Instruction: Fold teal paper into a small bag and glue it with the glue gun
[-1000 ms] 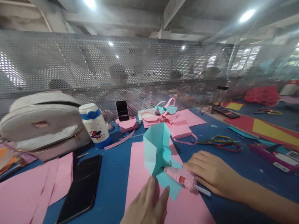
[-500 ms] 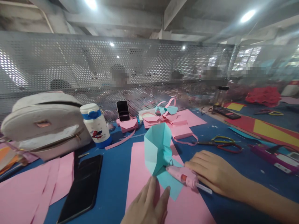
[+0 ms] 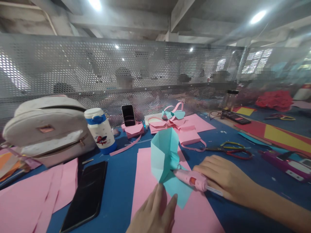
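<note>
Light-blue folded paper (image 3: 160,159) stands on pink sheet (image 3: 145,187); left hand (image 3: 155,213), unclenched, touches its near corner; right hand (image 3: 221,176) grips pink glue gun (image 3: 194,180), tip pointing left.

A pale backpack (image 3: 54,131) stands beside a bottle (image 3: 100,131) (white, blue-based).

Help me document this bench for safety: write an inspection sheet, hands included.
Surface: blue tabletop, small scraps.
Work items: folded light-blue paper form on flat pink paper sheet; pink plastic glue gun, nozzle toward the form.
Clutter: black rectangular device, white-and-blue bottle, pale backpack, scissors with yellow and red handles.
Hands: left hand touches the form's lower corner; right hand at the glue gun, grip hidden.
Cables: nothing seen.
Surroundings: perforated grey panel behind.
</note>
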Available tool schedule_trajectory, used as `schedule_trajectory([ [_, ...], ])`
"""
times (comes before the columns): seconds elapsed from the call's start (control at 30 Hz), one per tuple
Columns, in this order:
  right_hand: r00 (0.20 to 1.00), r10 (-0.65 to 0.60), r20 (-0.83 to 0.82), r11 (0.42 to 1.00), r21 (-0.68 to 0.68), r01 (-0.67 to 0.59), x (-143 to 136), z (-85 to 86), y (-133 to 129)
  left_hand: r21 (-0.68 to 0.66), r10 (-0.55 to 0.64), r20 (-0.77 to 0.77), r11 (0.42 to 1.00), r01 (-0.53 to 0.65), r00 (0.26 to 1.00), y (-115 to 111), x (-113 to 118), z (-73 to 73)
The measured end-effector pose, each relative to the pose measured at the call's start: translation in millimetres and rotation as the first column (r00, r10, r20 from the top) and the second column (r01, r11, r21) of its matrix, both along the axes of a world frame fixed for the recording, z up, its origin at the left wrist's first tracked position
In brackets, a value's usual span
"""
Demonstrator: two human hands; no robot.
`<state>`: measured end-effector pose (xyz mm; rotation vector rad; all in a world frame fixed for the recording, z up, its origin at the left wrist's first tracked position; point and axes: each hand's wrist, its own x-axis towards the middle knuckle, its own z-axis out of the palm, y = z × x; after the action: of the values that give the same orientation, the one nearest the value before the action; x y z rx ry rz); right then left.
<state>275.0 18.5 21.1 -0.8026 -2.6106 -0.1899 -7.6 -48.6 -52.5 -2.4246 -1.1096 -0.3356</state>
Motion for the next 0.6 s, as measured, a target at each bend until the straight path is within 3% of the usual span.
schedule_trajectory([
  [0.1,1.000,-0.010,-0.025,1.000,-0.015,0.010,3,1.8,0,-0.014,0.008,-0.054,1.000,-0.009,0.999,0,0,3.9],
  [0.23,0.984,-0.017,-0.179,0.999,-0.047,0.008,8,7.1,-2,-0.032,0.023,-0.106,0.999,-0.026,0.994,-1,1,9.7],
  [0.33,0.955,-0.136,-0.262,0.978,-0.187,0.088,12,13.2,-7,-0.038,0.020,-0.107,0.999,-0.024,0.994,-2,0,12.4],
  [0.5,0.808,-0.496,-0.318,0.819,-0.480,0.314,24,13.9,-11,-0.030,0.020,-0.089,0.999,-0.022,0.996,-1,1,12.5],
  [0.6,0.734,-0.602,-0.315,0.739,-0.568,0.363,41,9.4,-8,-0.023,0.021,-0.077,0.999,-0.023,0.997,-1,1,11.8],
])
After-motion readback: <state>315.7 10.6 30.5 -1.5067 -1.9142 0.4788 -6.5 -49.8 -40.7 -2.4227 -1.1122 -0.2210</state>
